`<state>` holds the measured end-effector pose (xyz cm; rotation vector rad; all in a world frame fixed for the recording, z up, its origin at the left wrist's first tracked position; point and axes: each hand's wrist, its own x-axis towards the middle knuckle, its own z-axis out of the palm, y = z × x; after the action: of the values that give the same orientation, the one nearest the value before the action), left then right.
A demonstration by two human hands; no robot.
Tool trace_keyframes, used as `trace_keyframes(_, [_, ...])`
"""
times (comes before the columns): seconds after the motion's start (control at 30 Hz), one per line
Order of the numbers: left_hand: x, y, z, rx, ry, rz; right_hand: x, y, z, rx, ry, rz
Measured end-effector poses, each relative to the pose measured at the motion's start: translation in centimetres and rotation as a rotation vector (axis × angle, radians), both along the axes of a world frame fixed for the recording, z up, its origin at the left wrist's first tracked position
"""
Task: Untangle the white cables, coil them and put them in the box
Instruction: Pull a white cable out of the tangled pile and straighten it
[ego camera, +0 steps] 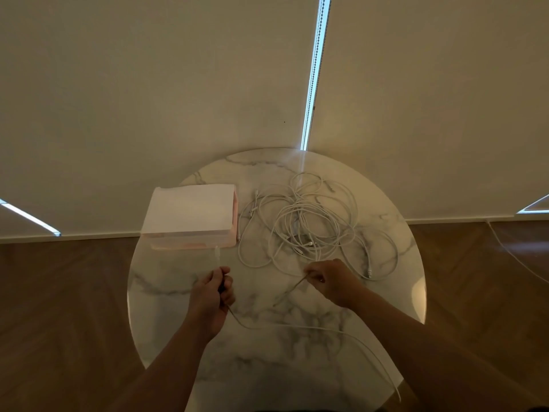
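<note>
Over the tabletop [160, 295], the left hand [212, 294] grips a white cable [218, 258] near its plug; the right hand [329, 281] pinches a strand [292, 289]. Limp and light, probably; best taken by the ends.

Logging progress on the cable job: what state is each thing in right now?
cable tangle: tangled, lying on the table
box: white top on, looks closed
left hand: grips a cable end
right hand: pinches a cable strand
</note>
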<state>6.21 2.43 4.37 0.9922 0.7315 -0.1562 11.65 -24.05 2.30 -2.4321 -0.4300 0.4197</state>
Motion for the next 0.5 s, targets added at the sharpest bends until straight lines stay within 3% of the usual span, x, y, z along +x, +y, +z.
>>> trace_keyframes(0.1, [-0.1,-0.4,0.6,-0.026,-0.016,0.005,0.5,-0.2,0.6,-0.043,-0.269,-0.019])
trace_keyframes(0.2, [0.0,-0.7,1.1,-0.075,-0.035,0.038,0.6,1.0,2.7,0.136,-0.402,-0.099])
trace_keyframes(0.37, [0.1,-0.9,1.6,-0.167,-0.033,0.082,-0.6,3.2,7.9,0.505,-0.058,-0.321])
trace_keyframes(0.5, [0.2,-1.3,2.0,-0.179,-0.026,0.11,-2.6,5.2,7.4,0.843,0.263,-0.649])
